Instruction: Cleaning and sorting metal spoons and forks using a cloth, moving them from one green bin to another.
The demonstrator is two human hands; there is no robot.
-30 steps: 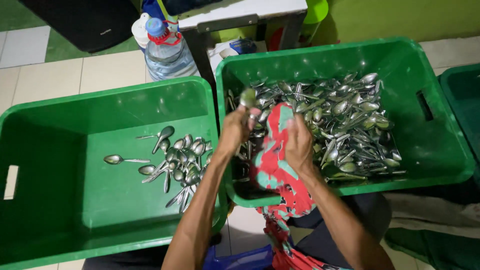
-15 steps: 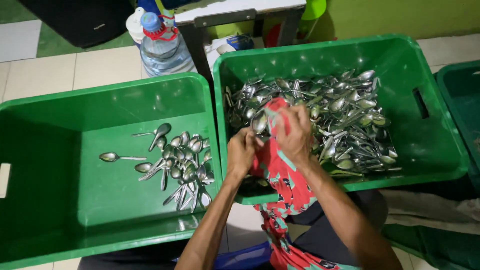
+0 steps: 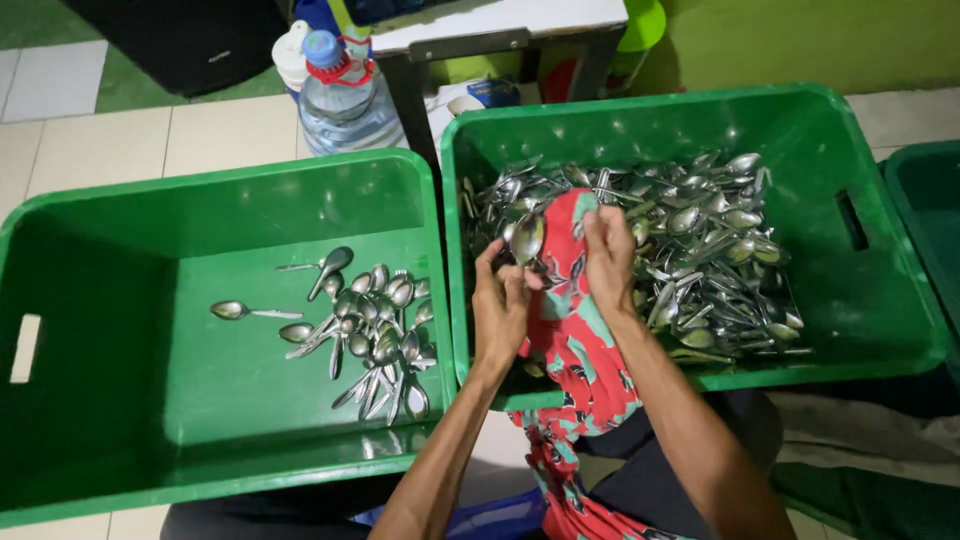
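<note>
Both hands have dropped lower over the right crate (image 3: 890, 345)'s near edge: the left hand (image 3: 500, 305) now pinches a spoon (image 3: 527, 238) upright while the right hand (image 3: 608, 252) closes the cloth (image 3: 570, 300) around it.

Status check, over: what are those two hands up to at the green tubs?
Left hand holds a shiny metal spoon. Right hand presses the red patterned cloth against it. Both over the heaped right green plastic tub; nothing blocking.

Two green plastic crates (image 3: 300, 190) sit side by side on a pale tiled floor (image 3: 150, 140), with a clear water bottle (image 3: 340, 100) standing beyond them, left of the grip.
</note>
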